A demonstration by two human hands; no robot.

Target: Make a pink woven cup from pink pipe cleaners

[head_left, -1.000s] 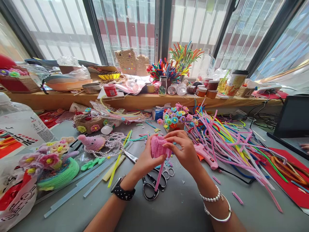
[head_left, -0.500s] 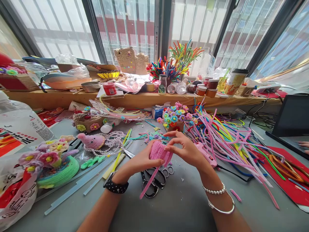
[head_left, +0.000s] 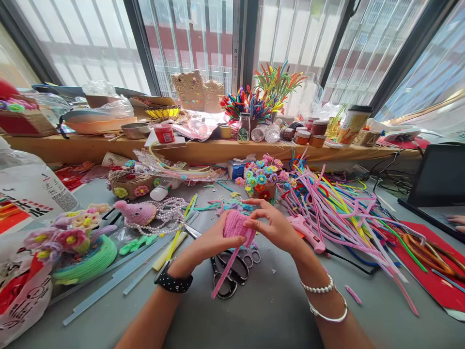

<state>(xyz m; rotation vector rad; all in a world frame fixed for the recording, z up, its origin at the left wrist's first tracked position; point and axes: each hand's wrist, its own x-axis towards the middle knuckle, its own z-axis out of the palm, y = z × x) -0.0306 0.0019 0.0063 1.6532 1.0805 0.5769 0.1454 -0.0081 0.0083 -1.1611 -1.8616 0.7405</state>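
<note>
Over the middle of the table, my left hand (head_left: 209,238) is closed round a rounded pink pipe-cleaner piece (head_left: 234,224) built of wound rows, its thumb across the front. From its lower edge a straight pink end (head_left: 225,272) hangs down toward me. My right hand (head_left: 271,226) pinches the right side of the same piece between thumb and finger, the other fingers arched above. Beneath lie black-handled scissors (head_left: 238,271) and smaller silver scissors (head_left: 254,257). A pink glue gun (head_left: 308,232) rests to the right of my right hand.
Many pipe cleaners (head_left: 337,213) spread over the right side. A laptop (head_left: 441,177) and another person's hand (head_left: 457,220) are at the far right. To the left lie clear glue sticks (head_left: 105,286), a pink pipe-cleaner figure (head_left: 136,212) and a green flower piece (head_left: 89,264). Jars (head_left: 244,128) line the sill.
Both hands have stayed around the pink piece, with only a slight shift. The right fingertips sit a little lower on it. The whole view has drifted slightly.
</note>
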